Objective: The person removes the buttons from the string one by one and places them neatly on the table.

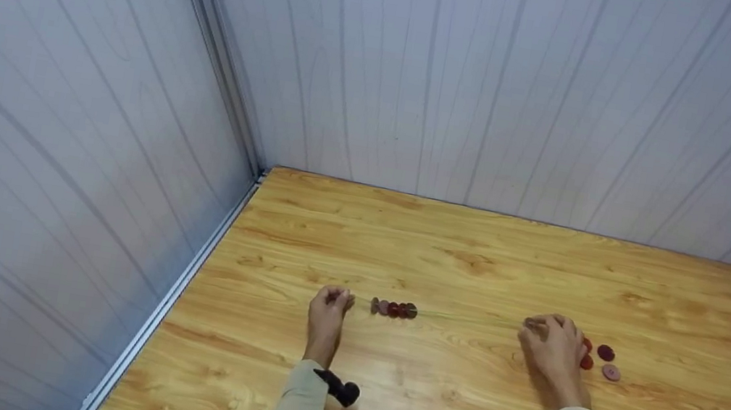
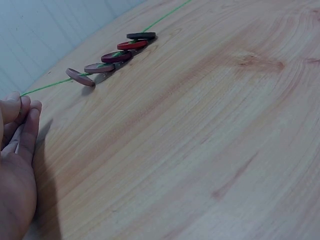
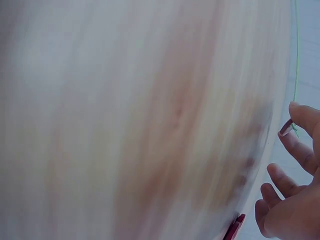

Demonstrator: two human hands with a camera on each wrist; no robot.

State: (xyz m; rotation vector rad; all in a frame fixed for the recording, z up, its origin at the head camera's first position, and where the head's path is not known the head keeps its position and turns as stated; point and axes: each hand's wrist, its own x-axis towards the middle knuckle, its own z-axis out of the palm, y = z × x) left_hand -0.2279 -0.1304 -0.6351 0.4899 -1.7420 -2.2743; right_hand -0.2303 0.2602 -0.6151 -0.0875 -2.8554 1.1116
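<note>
"Where the green string (image 2: 47,88) runs out at its left end, what has the left hand (image 1: 328,313) got?"

"The string itself. Thumb and fingertips drawn together, no gap showing, the line leaving from the tips"

"And the right hand (image 1: 555,349)?"

"Pinching. Thumb and forefinger parted only by a brownish button (image 3: 286,127); string meets it there, short tail poking past. Cannot tell whether it goes through a hole. Other fingers apart from the pinch, loosely bent"

"Position of the strung ones?"

"A row of buttons (image 1: 394,309), between the hands, much nearer the left. Five by count in the left wrist view: from the left, two dusty pink, one dark maroon, one red, one near-black. All tilted, close together; lower edges on the table (image 1: 473,266) or just above it, cannot tell which. String looks straight from the row to the right hand"

"Loose ones?"

"Just right of the right hand: red buttons (image 1: 586,362), partly hidden by it, then a maroon button (image 1: 605,352) and a pink button (image 1: 611,372), lying flat on the wood"

"Surroundings?"

"Pale sleeves (image 1: 297,407) on both forearms, a black device (image 1: 343,392) at the left wrist, whitish panelled wall (image 1: 389,55) behind"
</note>
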